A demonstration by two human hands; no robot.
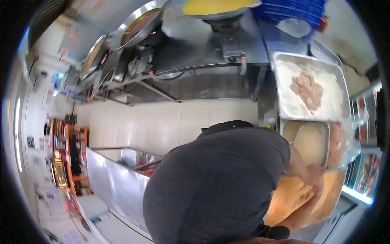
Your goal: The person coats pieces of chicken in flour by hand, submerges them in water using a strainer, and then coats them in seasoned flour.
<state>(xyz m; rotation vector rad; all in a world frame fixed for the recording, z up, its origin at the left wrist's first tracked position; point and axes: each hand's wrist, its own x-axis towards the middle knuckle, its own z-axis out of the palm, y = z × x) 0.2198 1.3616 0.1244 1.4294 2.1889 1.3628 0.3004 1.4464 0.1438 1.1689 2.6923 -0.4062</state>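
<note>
My left hand [313,175] reaches in from the upper side, over the edge of an orange-brown surface [290,195], close to a metal container [327,142] of beige liquid with a round bowl in it. Against it is my right hand [318,188], coming from the lower side. The two hands touch or overlap; their fingers are blurred, and whether they hold anything cannot be made out. Beyond the container, a large metal tray [279,87] holds white powder with pale pink raw pieces [307,91] on top. A clear plastic bag [341,142] with pinkish contents lies beside the container.
Along the top are a metal stove counter [191,51], a pan of yellow contents [217,7], another wide pan [140,24] and blue stacked containers [290,16]. A steel table [118,183] stands at lower left. A glass-fronted display [363,173] is at the right.
</note>
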